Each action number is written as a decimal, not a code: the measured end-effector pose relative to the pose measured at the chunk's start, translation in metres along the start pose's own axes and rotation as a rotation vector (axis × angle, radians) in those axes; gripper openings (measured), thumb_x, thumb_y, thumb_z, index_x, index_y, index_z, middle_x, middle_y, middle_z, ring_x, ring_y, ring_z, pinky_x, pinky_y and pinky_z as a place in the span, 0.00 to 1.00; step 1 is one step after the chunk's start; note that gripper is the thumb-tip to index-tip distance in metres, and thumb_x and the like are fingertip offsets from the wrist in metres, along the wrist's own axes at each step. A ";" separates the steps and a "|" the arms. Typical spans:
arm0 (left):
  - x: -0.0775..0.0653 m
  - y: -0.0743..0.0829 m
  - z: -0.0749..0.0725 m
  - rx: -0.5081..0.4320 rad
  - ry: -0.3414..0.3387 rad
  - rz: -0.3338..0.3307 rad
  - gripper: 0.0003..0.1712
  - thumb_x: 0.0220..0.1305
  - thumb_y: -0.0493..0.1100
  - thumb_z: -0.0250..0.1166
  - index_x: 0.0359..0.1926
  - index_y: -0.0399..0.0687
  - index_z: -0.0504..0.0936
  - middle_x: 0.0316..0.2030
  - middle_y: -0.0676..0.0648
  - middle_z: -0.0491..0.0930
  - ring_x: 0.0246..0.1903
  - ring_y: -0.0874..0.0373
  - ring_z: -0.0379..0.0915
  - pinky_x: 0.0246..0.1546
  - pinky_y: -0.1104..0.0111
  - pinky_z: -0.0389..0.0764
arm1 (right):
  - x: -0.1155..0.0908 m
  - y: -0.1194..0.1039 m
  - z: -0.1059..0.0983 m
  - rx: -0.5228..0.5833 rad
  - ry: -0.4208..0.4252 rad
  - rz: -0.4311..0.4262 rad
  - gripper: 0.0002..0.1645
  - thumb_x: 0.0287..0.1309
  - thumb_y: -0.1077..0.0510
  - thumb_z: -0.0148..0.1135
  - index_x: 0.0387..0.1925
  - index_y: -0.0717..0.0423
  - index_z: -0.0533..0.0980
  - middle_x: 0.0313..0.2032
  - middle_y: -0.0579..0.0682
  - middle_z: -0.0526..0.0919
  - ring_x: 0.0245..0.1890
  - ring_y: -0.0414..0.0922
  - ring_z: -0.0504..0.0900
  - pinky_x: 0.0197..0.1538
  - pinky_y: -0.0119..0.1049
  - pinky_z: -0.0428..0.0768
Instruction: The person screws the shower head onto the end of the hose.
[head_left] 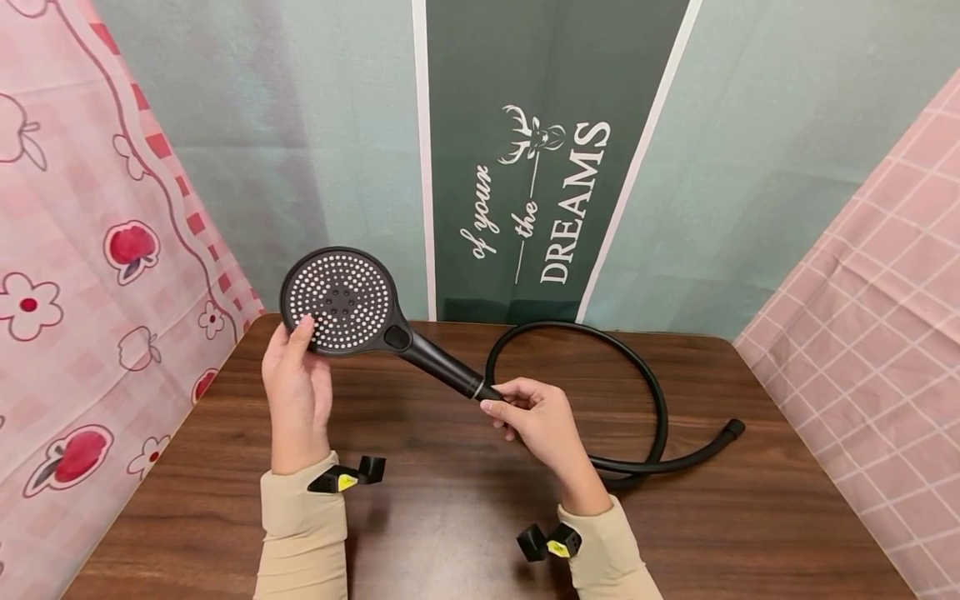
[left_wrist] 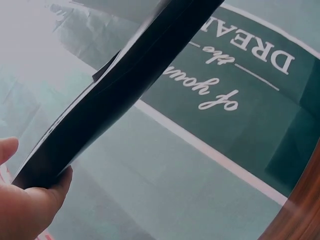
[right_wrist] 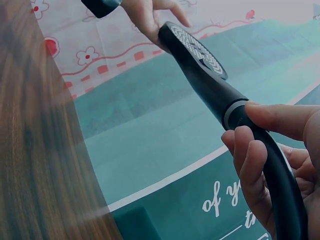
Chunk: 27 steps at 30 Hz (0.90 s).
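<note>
A black shower head [head_left: 341, 300] with pale nozzles on its round face is held up above the table, face toward the head camera. My left hand [head_left: 298, 383] grips the rim of its disc, thumb on the face and fingers behind. My right hand [head_left: 536, 414] pinches the black hose [right_wrist: 284, 192] right at the bottom of the handle [head_left: 446, 364], where a thin silver ring shows. In the right wrist view the thumb lies on the joint and the fingers curl round the hose end. From there the hose runs behind my right hand and loops on the table.
The wooden table [head_left: 442, 517] bears the looped hose, whose free end [head_left: 735, 428] points to the right. Behind the table hangs a green cloth [head_left: 360, 167] with white lettering. Pink patterned cloths flank it at the left [head_left: 82, 333] and right [head_left: 885, 333].
</note>
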<state>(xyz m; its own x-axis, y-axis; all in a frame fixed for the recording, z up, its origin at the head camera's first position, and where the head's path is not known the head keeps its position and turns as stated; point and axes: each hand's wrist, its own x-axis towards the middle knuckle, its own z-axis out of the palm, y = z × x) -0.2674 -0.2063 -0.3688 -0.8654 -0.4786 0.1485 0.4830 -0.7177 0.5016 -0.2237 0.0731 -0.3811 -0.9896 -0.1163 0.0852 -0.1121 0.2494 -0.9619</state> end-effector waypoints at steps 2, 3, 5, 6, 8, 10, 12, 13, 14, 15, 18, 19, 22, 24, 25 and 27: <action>0.001 0.002 -0.001 0.001 -0.008 0.005 0.13 0.68 0.31 0.61 0.52 0.32 0.77 0.49 0.41 0.80 0.45 0.56 0.82 0.47 0.71 0.85 | 0.000 0.000 0.000 0.000 0.000 0.004 0.12 0.52 0.61 0.74 0.38 0.64 0.84 0.20 0.53 0.82 0.14 0.39 0.74 0.21 0.35 0.82; 0.001 0.002 -0.001 0.002 -0.011 0.006 0.13 0.68 0.31 0.61 0.52 0.32 0.77 0.49 0.41 0.81 0.45 0.56 0.82 0.48 0.71 0.85 | 0.001 0.001 -0.001 0.002 0.000 0.005 0.12 0.52 0.61 0.74 0.38 0.64 0.84 0.20 0.53 0.82 0.14 0.39 0.74 0.21 0.35 0.81; 0.001 0.002 -0.001 0.002 -0.010 0.008 0.13 0.68 0.32 0.61 0.52 0.32 0.78 0.48 0.41 0.81 0.45 0.56 0.82 0.48 0.71 0.85 | 0.001 0.001 -0.001 0.004 0.001 0.003 0.12 0.52 0.61 0.74 0.38 0.64 0.84 0.20 0.53 0.82 0.14 0.39 0.74 0.21 0.34 0.81; 0.001 0.002 0.000 -0.001 -0.006 0.008 0.13 0.68 0.32 0.61 0.52 0.32 0.78 0.48 0.41 0.81 0.45 0.56 0.82 0.48 0.71 0.85 | 0.002 0.002 -0.001 0.005 0.001 0.002 0.12 0.52 0.61 0.74 0.38 0.64 0.84 0.20 0.53 0.82 0.14 0.39 0.74 0.20 0.34 0.81; 0.002 0.002 0.000 -0.005 0.007 0.009 0.13 0.68 0.33 0.62 0.52 0.32 0.78 0.48 0.41 0.81 0.45 0.56 0.82 0.48 0.71 0.85 | 0.002 0.003 -0.001 0.005 -0.002 -0.002 0.12 0.52 0.61 0.74 0.38 0.64 0.84 0.20 0.53 0.83 0.14 0.39 0.75 0.21 0.34 0.81; 0.001 0.002 0.000 -0.012 0.012 0.007 0.14 0.68 0.34 0.62 0.52 0.32 0.78 0.49 0.41 0.81 0.47 0.56 0.81 0.50 0.71 0.85 | 0.003 0.003 -0.001 0.005 -0.005 -0.002 0.12 0.52 0.61 0.74 0.38 0.63 0.84 0.20 0.52 0.83 0.14 0.38 0.75 0.21 0.34 0.81; 0.002 0.002 -0.001 -0.031 0.019 0.014 0.14 0.69 0.36 0.61 0.52 0.32 0.78 0.50 0.40 0.81 0.47 0.55 0.81 0.50 0.71 0.84 | 0.004 0.002 -0.001 0.008 -0.011 -0.006 0.13 0.52 0.61 0.74 0.38 0.64 0.84 0.20 0.51 0.83 0.15 0.38 0.76 0.21 0.33 0.81; 0.002 0.002 -0.001 -0.044 0.021 0.016 0.14 0.70 0.36 0.60 0.52 0.31 0.78 0.50 0.40 0.80 0.48 0.55 0.81 0.51 0.71 0.84 | 0.004 0.002 0.000 0.009 -0.012 -0.006 0.13 0.52 0.61 0.74 0.38 0.64 0.84 0.20 0.51 0.82 0.15 0.38 0.76 0.21 0.32 0.81; 0.002 0.002 -0.001 -0.060 0.024 0.018 0.14 0.70 0.37 0.60 0.51 0.31 0.78 0.50 0.40 0.80 0.48 0.55 0.81 0.51 0.70 0.84 | 0.004 0.002 0.000 0.011 -0.015 -0.004 0.13 0.52 0.61 0.74 0.38 0.64 0.84 0.20 0.51 0.82 0.15 0.38 0.76 0.21 0.31 0.81; 0.002 0.002 -0.001 -0.076 0.029 0.018 0.14 0.71 0.37 0.59 0.51 0.31 0.78 0.49 0.39 0.80 0.49 0.54 0.81 0.51 0.70 0.85 | 0.004 0.002 0.001 0.013 -0.019 0.000 0.13 0.52 0.61 0.74 0.38 0.64 0.84 0.19 0.51 0.82 0.16 0.38 0.76 0.21 0.30 0.80; 0.000 0.003 -0.003 -0.105 0.045 0.019 0.13 0.72 0.37 0.57 0.49 0.30 0.78 0.47 0.39 0.81 0.47 0.54 0.81 0.49 0.70 0.85 | 0.003 0.004 0.003 0.007 -0.027 0.007 0.12 0.52 0.60 0.74 0.38 0.63 0.84 0.19 0.53 0.82 0.16 0.38 0.76 0.21 0.30 0.81; 0.000 0.003 -0.003 -0.111 0.046 0.015 0.13 0.72 0.38 0.57 0.49 0.30 0.78 0.47 0.39 0.81 0.47 0.54 0.81 0.49 0.70 0.85 | 0.002 0.005 0.003 0.004 -0.029 0.008 0.12 0.52 0.60 0.74 0.37 0.63 0.84 0.20 0.53 0.82 0.16 0.38 0.76 0.22 0.30 0.81; -0.001 0.002 -0.004 -0.098 0.044 0.023 0.14 0.72 0.38 0.56 0.50 0.30 0.78 0.47 0.39 0.81 0.47 0.54 0.82 0.49 0.70 0.85 | 0.001 0.006 0.003 -0.005 -0.036 0.007 0.12 0.52 0.60 0.75 0.37 0.62 0.84 0.20 0.53 0.82 0.17 0.39 0.77 0.23 0.31 0.82; -0.001 0.002 -0.004 -0.099 0.046 0.029 0.14 0.72 0.37 0.56 0.49 0.30 0.78 0.47 0.39 0.81 0.47 0.54 0.81 0.49 0.69 0.86 | 0.001 0.006 0.003 -0.007 -0.044 0.005 0.13 0.52 0.59 0.75 0.38 0.63 0.84 0.20 0.52 0.82 0.18 0.39 0.78 0.23 0.31 0.83; -0.001 0.002 -0.004 -0.096 0.045 0.033 0.14 0.72 0.37 0.56 0.49 0.29 0.78 0.47 0.39 0.81 0.47 0.54 0.81 0.49 0.69 0.86 | 0.001 0.006 0.003 -0.009 -0.048 0.004 0.13 0.52 0.59 0.75 0.38 0.63 0.84 0.21 0.52 0.83 0.18 0.39 0.78 0.23 0.31 0.83; 0.000 0.002 -0.003 -0.090 0.037 0.038 0.13 0.72 0.37 0.56 0.49 0.29 0.78 0.47 0.39 0.81 0.47 0.54 0.81 0.49 0.69 0.86 | 0.001 0.006 0.003 -0.010 -0.050 0.000 0.13 0.52 0.59 0.74 0.38 0.63 0.84 0.21 0.52 0.83 0.18 0.39 0.78 0.23 0.33 0.83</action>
<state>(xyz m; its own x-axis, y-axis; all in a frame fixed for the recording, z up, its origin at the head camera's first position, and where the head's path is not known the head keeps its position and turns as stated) -0.2660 -0.2095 -0.3702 -0.8414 -0.5238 0.1333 0.5270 -0.7405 0.4170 -0.2254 0.0720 -0.3873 -0.9838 -0.1646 0.0715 -0.1130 0.2586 -0.9593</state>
